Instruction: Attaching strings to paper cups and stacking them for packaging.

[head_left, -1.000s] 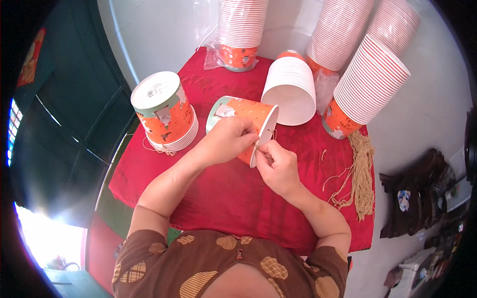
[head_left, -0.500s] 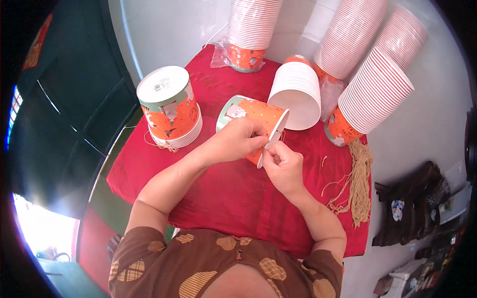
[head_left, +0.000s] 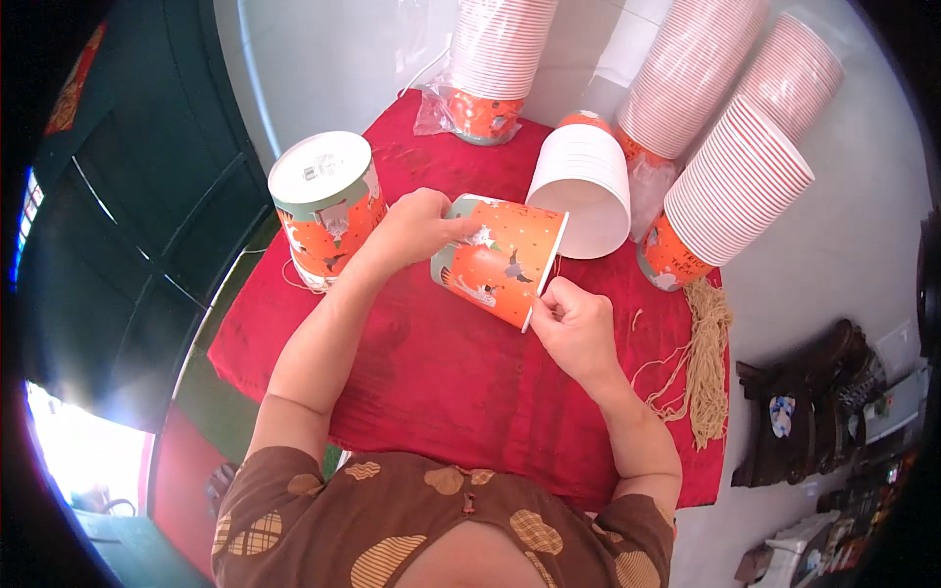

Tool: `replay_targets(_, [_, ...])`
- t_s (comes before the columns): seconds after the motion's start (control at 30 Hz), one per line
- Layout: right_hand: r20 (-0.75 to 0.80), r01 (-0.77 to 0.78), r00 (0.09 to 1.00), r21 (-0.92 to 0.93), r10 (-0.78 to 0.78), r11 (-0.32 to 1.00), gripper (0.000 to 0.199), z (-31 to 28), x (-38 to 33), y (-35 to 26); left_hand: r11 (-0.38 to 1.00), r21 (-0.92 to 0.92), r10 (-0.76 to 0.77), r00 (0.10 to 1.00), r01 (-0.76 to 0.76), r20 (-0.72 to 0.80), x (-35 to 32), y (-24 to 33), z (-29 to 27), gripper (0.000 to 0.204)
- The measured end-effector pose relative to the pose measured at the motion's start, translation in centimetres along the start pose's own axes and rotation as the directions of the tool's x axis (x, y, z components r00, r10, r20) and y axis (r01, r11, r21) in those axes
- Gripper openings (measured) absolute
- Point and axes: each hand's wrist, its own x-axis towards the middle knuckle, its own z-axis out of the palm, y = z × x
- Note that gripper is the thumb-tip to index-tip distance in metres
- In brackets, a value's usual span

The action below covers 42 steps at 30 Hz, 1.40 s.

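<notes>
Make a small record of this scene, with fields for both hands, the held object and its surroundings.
left hand: holds the orange paper cup near its green end
right hand: fingers closed at the cup's rim; what they pinch is hidden
held cup: on its side, mouth toward the right
left: inverted cup
beyond: nested cups lying sideways, tall cup stacks
right: tan string bundle
surface: red cloth

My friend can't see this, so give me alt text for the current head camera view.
A person's left hand holds an orange tub on its side over a red tablecloth, the right hand curled at its rim. Around them are stacked tubs and tan string.
</notes>
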Motion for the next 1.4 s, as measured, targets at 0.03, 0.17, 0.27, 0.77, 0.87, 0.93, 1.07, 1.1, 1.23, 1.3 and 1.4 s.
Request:
replay_targets(0.03, [-0.002,-0.001,1.0,-0.002,0.001,1.0,0.011,-0.1,0.1,0.1,1.0,0.031,-0.001,1.0,0.002,-0.016,-0.2,0.4,0.1,0.051])
replay_targets(0.17, [-0.023,0.027,0.999,-0.123,-0.03,0.992,0.013,-0.2,0.2,0.4,0.988,0.15,-0.035,0.999,0.039,-0.029,-0.8,1.9,-0.5,0.051])
replay_targets(0.27, [-0.062,0.129,0.987,-0.245,-0.148,0.961,0.016,0.1,0.2,0.3,0.983,0.179,-0.037,0.999,0.043,-0.036,-1.2,2.0,-0.8,0.051])
replay_targets(0.77, [-0.026,0.162,0.984,-0.255,-0.174,0.953,0.02,0.0,0.1,-0.1,0.986,0.152,-0.064,0.998,0.062,0.009,-0.8,1.4,-1.5,0.049])
replay_targets(0.87, [0.016,0.161,0.987,-0.276,-0.163,0.948,0.019,-0.3,0.1,0.0,0.949,0.316,0.0,0.999,0.017,-0.053,-0.9,1.7,-1.5,0.047])
replay_targets(0.93, [0.027,0.169,0.985,-0.283,-0.168,0.944,0.017,-0.2,0.1,0.3,0.913,0.405,0.104,0.985,-0.039,-0.139,-1.4,1.6,-0.9,0.04])
replay_targets(1.07, [0.034,0.157,0.988,-0.261,-0.153,0.953,0.015,0.3,0.2,0.8,0.748,0.546,0.585,0.762,-0.377,-0.277,-1.6,1.2,0.2,0.035])
replay_targets(1.1, [0.032,0.161,0.987,-0.273,-0.158,0.948,0.017,0.3,0.2,0.9,0.753,0.473,0.609,0.756,-0.457,-0.24,-1.9,1.9,0.4,0.029])
replay_targets(1.23, [0.006,0.164,0.986,-0.223,-0.167,0.961,0.016,0.7,0.1,1.0,0.728,0.083,0.677,0.732,-0.681,0.073,-3.7,4.1,0.8,0.02])
replay_targets(1.3, [-0.005,0.185,0.982,-0.174,-0.189,0.967,0.015,1.0,0.1,1.0,0.728,0.083,0.669,0.732,-0.68,0.125,-4.3,4.3,1.5,0.021])
replay_targets(1.4, [-0.004,0.207,0.977,-0.178,-0.212,0.962,0.016,1.1,0.1,1.0,0.723,0.105,0.664,0.728,-0.683,0.17,-4.5,4.4,2.3,0.023])
